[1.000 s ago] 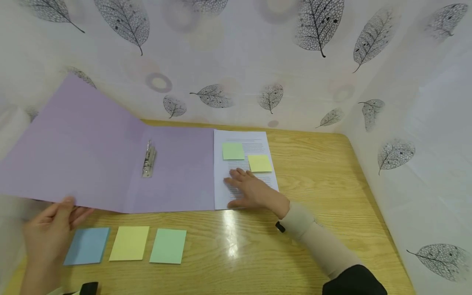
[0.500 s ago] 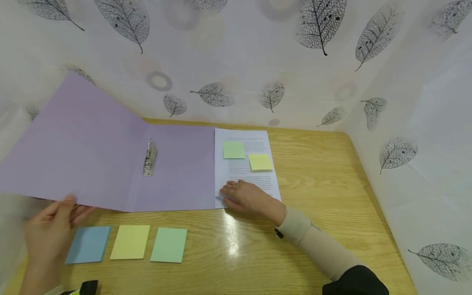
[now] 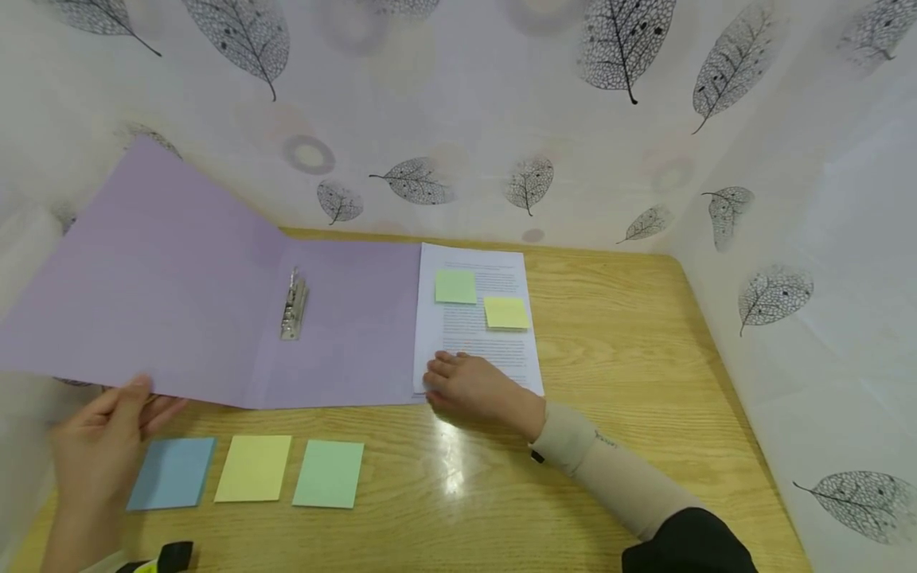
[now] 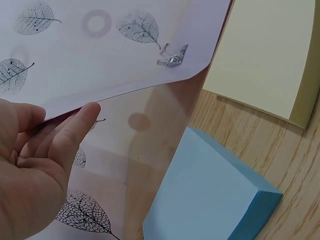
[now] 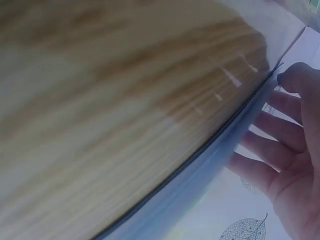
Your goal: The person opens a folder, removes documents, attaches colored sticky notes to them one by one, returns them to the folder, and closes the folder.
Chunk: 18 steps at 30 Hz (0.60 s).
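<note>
A purple lever-arch folder (image 3: 344, 318) lies spread on the table, its metal clip (image 3: 293, 306) showing. My left hand (image 3: 100, 446) pinches the lower edge of its raised left cover (image 3: 158, 270), thumb on the inner face. Printed sheets (image 3: 473, 350) lie over the folder's right part, with a green sticky note (image 3: 455, 286) and a yellow sticky note (image 3: 505, 313) on them. My right hand (image 3: 476, 398) has its fingers curled at the sheets' lower left corner. In the right wrist view the thumb (image 5: 297, 77) sits at the sheets' edge, fingers across their face.
Along the table's front left stand a blue sticky-note pad (image 3: 172, 473), a yellow pad (image 3: 254, 468) and a green pad (image 3: 329, 474), close to my left hand. A leaf-patterned white cloth (image 3: 458, 103) encloses the wooden table (image 3: 616, 350) at the back and sides.
My right hand has slid down and left from the middle of the page to its lower corner, its fingers curling. The sheets have tilted slightly, their lower left corner lifting. The left hand keeps its hold.
</note>
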Each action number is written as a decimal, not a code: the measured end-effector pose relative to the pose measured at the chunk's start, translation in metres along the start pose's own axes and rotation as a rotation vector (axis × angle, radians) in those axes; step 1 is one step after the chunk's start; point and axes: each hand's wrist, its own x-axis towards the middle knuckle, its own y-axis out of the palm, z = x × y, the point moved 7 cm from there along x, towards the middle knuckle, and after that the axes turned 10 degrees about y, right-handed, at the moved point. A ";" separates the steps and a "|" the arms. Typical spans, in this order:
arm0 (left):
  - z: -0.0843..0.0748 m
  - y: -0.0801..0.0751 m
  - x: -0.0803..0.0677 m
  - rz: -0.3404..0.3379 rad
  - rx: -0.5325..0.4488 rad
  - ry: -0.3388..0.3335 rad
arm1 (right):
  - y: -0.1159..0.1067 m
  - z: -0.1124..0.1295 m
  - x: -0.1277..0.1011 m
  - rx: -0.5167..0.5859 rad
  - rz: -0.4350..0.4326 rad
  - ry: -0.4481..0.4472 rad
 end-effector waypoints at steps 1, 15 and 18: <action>0.000 0.000 0.000 -0.003 0.005 0.003 | 0.000 0.001 0.000 0.001 -0.020 -0.012; -0.003 0.003 -0.003 -0.022 0.094 -0.009 | -0.003 0.018 0.007 -0.050 0.005 -0.098; -0.003 0.008 -0.004 -0.005 0.121 0.012 | -0.005 0.023 0.011 0.031 -0.011 -0.103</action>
